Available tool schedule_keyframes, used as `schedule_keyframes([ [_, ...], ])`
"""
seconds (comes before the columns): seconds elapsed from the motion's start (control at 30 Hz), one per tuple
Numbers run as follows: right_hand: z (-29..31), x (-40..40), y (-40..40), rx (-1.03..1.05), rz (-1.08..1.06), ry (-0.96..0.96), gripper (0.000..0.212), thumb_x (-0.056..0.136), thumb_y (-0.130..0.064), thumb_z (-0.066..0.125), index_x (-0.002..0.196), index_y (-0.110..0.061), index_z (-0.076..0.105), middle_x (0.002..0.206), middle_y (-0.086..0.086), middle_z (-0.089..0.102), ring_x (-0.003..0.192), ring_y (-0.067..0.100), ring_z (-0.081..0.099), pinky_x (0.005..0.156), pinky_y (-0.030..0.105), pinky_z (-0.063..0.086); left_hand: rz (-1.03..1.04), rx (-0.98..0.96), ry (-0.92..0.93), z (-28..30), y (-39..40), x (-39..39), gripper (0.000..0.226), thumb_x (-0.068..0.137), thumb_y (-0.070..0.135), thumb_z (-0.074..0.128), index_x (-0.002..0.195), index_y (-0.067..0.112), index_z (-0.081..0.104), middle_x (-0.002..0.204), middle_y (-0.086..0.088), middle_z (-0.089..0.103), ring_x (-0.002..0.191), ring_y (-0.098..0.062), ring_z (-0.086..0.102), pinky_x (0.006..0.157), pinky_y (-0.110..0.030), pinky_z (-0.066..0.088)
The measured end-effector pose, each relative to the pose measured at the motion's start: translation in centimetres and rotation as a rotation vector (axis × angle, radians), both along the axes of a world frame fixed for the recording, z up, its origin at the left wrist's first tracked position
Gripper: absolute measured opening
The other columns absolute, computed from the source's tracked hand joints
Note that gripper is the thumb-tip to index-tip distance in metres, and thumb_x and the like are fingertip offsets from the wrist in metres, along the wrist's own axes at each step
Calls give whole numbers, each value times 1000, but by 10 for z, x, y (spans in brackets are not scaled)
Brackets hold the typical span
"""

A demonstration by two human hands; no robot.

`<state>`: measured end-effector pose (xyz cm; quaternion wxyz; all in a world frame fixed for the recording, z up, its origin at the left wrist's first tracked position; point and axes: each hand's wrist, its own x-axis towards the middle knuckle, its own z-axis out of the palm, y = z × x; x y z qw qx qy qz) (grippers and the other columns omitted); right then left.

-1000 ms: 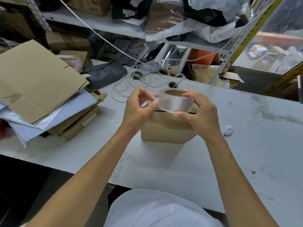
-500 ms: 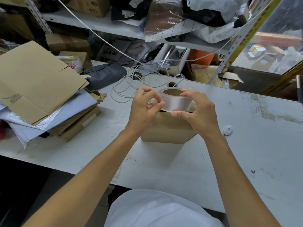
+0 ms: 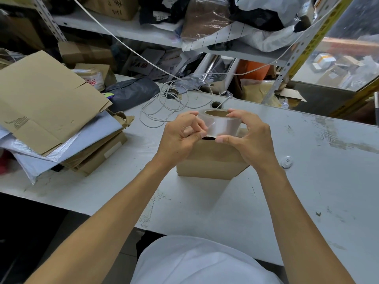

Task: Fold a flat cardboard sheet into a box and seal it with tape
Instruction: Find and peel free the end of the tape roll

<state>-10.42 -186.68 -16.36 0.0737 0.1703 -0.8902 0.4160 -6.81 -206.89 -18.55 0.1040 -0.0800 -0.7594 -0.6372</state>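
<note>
Box [image 3: 211, 160] already folded, standing on the table [image 3: 307, 181]; sealing step is starting. Just above the box, right hand [image 3: 249, 140] grips the tape roll [image 3: 222, 125] while left hand [image 3: 180, 138] pinches at its side, likely finding the loose end; next, peel a strip. Since earlier, left fingers have curled tighter.

Both hands, left hand [image 3: 180, 138] and right hand [image 3: 248, 140], hold a tape roll [image 3: 222, 125] above the cardboard box [image 3: 211, 160].
</note>
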Motion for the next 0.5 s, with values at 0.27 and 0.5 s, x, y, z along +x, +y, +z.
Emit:
schedule_keyframes([
  [0.27, -4, -3, 3, 140, 82, 65, 76, 75, -32, 84, 142, -19, 49, 151, 5, 42, 142, 22, 35, 116, 37, 32, 111, 165, -100, 5, -8, -7, 15, 83, 7, 67, 77, 3, 54, 102, -6, 63, 114, -23, 62, 102, -42, 49],
  [0.5, 27, 3, 4, 54, 95, 228, 57, 79, -21, 81, 129, -11, 55, 130, 5, 57, 122, 8, 45, 101, 16, 38, 160, 207, -14, 39, 5, -5, 31, 75, 18, 82, 72, 13, 51, 101, -1, 68, 108, -15, 66, 94, -37, 55],
])
